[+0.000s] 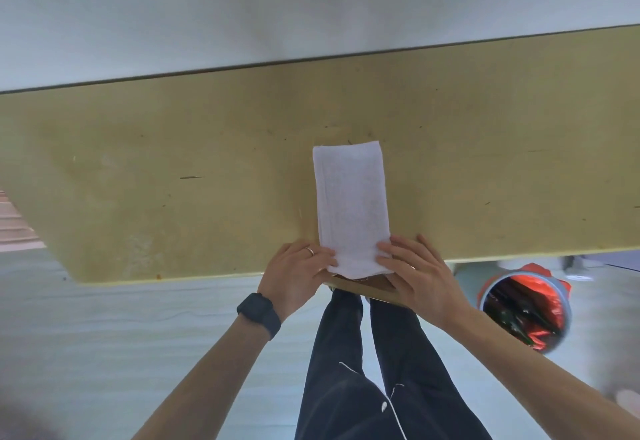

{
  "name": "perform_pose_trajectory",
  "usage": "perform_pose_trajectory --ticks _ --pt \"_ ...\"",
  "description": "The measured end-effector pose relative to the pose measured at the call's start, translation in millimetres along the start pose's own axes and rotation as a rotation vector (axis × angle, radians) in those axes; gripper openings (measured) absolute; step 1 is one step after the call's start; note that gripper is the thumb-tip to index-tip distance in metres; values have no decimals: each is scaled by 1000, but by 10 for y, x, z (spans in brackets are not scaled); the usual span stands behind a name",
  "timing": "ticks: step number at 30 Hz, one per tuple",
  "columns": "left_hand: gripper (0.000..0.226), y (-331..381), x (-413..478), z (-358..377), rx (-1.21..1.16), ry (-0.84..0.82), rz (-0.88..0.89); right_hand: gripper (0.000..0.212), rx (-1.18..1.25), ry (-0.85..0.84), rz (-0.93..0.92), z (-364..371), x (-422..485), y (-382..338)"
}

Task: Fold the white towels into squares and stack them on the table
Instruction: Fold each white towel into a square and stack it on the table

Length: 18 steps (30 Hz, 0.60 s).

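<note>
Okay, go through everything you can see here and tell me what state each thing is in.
Towel: folded into a long strip, lying flat on the table, not yet square.
Left hand: fingers laid on the towel's near left corner, thumb hidden.
Right hand: fingers laid on its near right corner, thumb hidden.
Bin: open, lined with a red bag.
Watch: strapped on, face dark.

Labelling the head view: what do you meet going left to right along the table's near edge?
In order: black smartwatch → left hand → white towel → right hand → bin with red liner.
</note>
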State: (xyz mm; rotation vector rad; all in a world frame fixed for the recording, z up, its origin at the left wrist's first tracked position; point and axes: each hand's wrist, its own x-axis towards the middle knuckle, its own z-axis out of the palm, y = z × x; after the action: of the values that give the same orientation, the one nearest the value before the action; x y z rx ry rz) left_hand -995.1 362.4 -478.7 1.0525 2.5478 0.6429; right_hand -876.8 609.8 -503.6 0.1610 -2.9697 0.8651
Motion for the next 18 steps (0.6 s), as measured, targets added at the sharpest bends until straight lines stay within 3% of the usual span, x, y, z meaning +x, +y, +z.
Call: perform_pose_trajectory --ticks 2,4,8,13,18 --pt "14 89 156 -241 -120 -133 -231 21 86 -24 99 -121 144 -54" --pt "18 110 325 -430 -386 -189 -497 17 228 -46 287 -297 376 -134" --pt "18 -51 740 -550 -810 -101 -685 7 552 -1 673 -471 937 -136" --pt "23 -147 1151 -481 -950 73 -824 11 611 86 844 -282 1497 -28" --pt "22 -187 1329 -338 -815 180 -911 21 508 111 905 -128 1682 31"
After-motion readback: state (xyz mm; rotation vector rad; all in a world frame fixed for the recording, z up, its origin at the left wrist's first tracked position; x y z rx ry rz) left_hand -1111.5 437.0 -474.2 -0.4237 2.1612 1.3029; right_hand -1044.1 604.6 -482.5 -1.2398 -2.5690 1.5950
